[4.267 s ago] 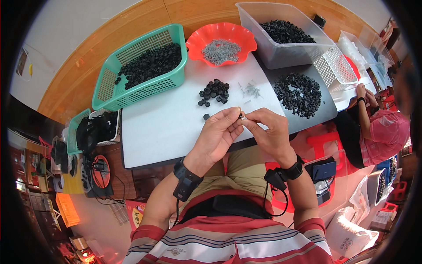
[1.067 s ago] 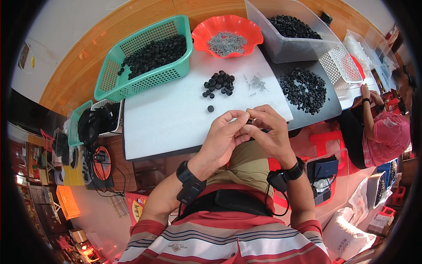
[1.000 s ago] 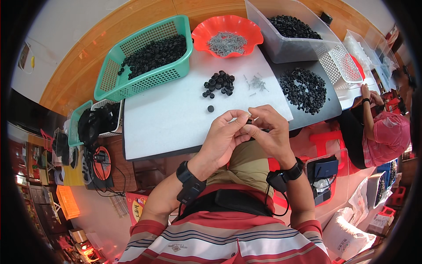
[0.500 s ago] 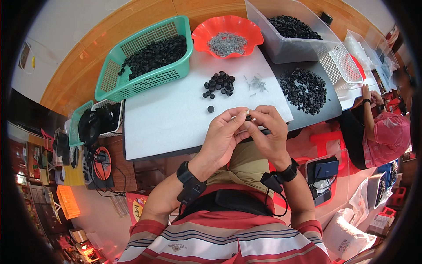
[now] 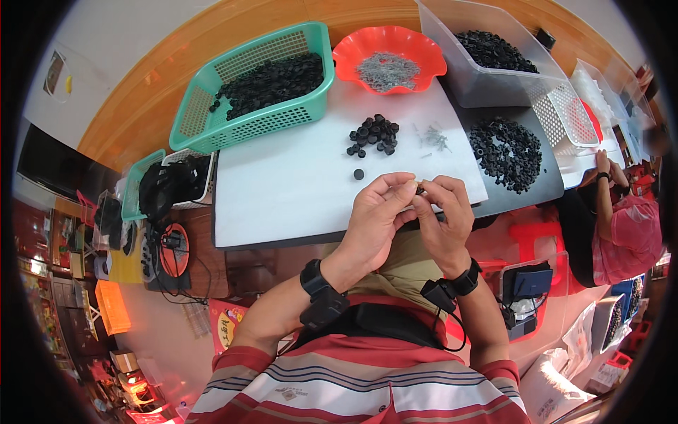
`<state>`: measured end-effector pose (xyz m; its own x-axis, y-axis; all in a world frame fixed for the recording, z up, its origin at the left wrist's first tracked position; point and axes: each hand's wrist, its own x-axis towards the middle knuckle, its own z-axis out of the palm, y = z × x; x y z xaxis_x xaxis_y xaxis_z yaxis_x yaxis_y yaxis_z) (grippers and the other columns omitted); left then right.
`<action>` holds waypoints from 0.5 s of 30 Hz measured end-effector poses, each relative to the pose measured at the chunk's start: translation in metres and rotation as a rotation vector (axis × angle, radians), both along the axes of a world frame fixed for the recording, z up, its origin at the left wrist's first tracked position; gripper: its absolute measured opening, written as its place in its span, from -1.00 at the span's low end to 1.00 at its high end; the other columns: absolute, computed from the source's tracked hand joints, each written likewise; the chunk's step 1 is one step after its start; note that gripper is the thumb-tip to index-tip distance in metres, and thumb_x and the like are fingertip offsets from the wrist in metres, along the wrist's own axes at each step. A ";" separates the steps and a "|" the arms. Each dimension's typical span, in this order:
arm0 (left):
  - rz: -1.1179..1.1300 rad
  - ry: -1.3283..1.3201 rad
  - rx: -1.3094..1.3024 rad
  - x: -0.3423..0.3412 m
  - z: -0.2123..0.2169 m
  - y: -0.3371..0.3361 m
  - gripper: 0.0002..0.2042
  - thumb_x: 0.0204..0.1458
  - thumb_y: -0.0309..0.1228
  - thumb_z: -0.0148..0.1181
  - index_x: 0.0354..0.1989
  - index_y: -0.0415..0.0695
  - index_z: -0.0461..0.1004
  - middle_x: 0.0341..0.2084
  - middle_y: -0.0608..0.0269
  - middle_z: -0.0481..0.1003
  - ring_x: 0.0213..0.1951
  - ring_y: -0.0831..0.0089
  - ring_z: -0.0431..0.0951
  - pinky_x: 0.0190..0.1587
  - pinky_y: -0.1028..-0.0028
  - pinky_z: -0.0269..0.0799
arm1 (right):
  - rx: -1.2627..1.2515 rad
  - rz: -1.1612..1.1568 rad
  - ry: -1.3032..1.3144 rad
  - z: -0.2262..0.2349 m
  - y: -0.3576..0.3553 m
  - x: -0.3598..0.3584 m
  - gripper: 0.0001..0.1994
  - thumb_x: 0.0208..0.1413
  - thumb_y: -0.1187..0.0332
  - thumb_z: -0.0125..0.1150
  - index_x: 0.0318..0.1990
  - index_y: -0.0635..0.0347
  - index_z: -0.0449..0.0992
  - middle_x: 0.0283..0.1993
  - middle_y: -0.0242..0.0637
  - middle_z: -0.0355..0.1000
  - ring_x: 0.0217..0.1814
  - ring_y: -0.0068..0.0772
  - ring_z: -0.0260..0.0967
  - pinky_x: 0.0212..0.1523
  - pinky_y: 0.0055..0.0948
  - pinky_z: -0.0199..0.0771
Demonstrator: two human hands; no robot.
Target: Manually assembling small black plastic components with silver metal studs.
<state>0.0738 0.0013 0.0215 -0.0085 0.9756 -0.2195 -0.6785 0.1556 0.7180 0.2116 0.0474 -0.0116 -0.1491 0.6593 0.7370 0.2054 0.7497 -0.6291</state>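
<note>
My left hand (image 5: 382, 215) and my right hand (image 5: 446, 220) meet over the near edge of the white work mat (image 5: 282, 198), fingertips almost touching. Between the right thumb and index finger a small black part (image 5: 420, 189) shows, mostly covered by the fingers. The left thumb and index finger pinch right beside it; whatever they hold is too small to make out. Beyond my hands lies one black round cap (image 5: 359, 174), apart from a small pile of black caps (image 5: 373, 134). Right of that pile, thin grey metal pins or screws (image 5: 433, 136) are scattered.
A green basket (image 5: 282, 118) of black parts, a red bowl (image 5: 346, 51) of metal pieces and a clear bin (image 5: 487, 88) stand along the back. Loose black parts (image 5: 505, 152) cover a dark board at right. A co-worker in pink (image 5: 625, 240) sits far right.
The whole scene has shifted right in the picture as my head turned slightly. My hands keep the same pinched pose, fingertips together around the small black part.
</note>
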 end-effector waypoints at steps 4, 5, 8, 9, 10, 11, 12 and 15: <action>-0.001 -0.004 0.005 -0.002 -0.005 0.000 -0.76 0.29 -0.32 0.26 0.04 -0.09 0.45 -0.10 0.29 0.56 -0.03 0.51 0.59 0.01 0.44 0.52 | 0.023 -0.013 -0.021 -0.002 0.000 -0.002 -0.72 0.09 0.56 0.42 -0.02 0.29 0.59 -0.13 -0.18 0.46 -0.33 -0.40 0.53 -0.39 -0.48 0.53; 0.002 -0.003 0.004 -0.002 -0.005 -0.001 -0.76 0.29 -0.32 0.26 0.04 -0.09 0.45 -0.10 0.29 0.56 -0.03 0.51 0.59 0.01 0.44 0.52 | 0.022 -0.010 -0.020 -0.002 0.000 -0.002 -0.72 0.09 0.56 0.42 -0.02 0.29 0.59 -0.13 -0.18 0.46 -0.33 -0.40 0.53 -0.39 -0.48 0.53; 0.004 -0.009 0.007 -0.003 -0.006 -0.002 -0.77 0.29 -0.33 0.25 0.04 -0.10 0.45 -0.11 0.27 0.56 -0.04 0.50 0.60 0.00 0.44 0.53 | 0.047 -0.010 -0.055 -0.003 0.000 -0.002 -0.72 0.12 0.54 0.42 -0.02 0.29 0.57 -0.14 -0.17 0.44 -0.35 -0.38 0.53 -0.40 -0.48 0.53; 0.000 -0.009 0.006 -0.004 -0.007 -0.002 -0.77 0.29 -0.34 0.25 0.04 -0.12 0.44 -0.11 0.25 0.57 -0.05 0.50 0.60 -0.02 0.45 0.54 | 0.050 -0.009 -0.067 -0.004 0.000 -0.002 -0.73 0.13 0.53 0.41 -0.02 0.30 0.55 -0.12 -0.16 0.44 -0.35 -0.38 0.52 -0.40 -0.47 0.52; -0.004 -0.008 0.006 -0.005 -0.008 -0.002 -0.76 0.30 -0.35 0.24 0.04 -0.13 0.44 -0.11 0.23 0.57 -0.05 0.49 0.61 -0.04 0.45 0.55 | 0.052 -0.008 -0.078 -0.005 -0.001 -0.002 -0.73 0.14 0.52 0.40 -0.02 0.30 0.54 -0.11 -0.15 0.43 -0.35 -0.38 0.52 -0.41 -0.47 0.52; -0.004 -0.007 0.005 -0.006 -0.006 -0.003 -0.76 0.30 -0.35 0.24 0.04 -0.13 0.44 -0.11 0.23 0.57 -0.05 0.49 0.61 -0.04 0.45 0.55 | 0.051 -0.008 -0.077 -0.007 -0.001 -0.002 -0.73 0.14 0.52 0.40 -0.02 0.30 0.54 -0.11 -0.15 0.43 -0.35 -0.38 0.52 -0.41 -0.47 0.52; -0.011 0.040 0.008 -0.007 -0.003 -0.004 -0.75 0.30 -0.35 0.24 0.05 -0.16 0.43 -0.10 0.21 0.58 -0.06 0.49 0.61 -0.07 0.46 0.55 | 0.026 -0.001 -0.082 -0.008 -0.001 -0.001 -0.73 0.15 0.52 0.39 -0.01 0.30 0.52 -0.10 -0.14 0.42 -0.36 -0.38 0.52 -0.42 -0.46 0.51; 0.054 0.281 0.035 -0.016 -0.001 -0.006 -0.76 0.27 -0.39 0.26 0.03 -0.18 0.47 -0.08 0.19 0.60 -0.07 0.48 0.61 -0.10 0.44 0.56 | -0.005 -0.001 -0.093 -0.008 -0.002 0.000 -0.74 0.18 0.52 0.36 0.00 0.30 0.49 -0.07 -0.12 0.41 -0.37 -0.38 0.50 -0.41 -0.44 0.50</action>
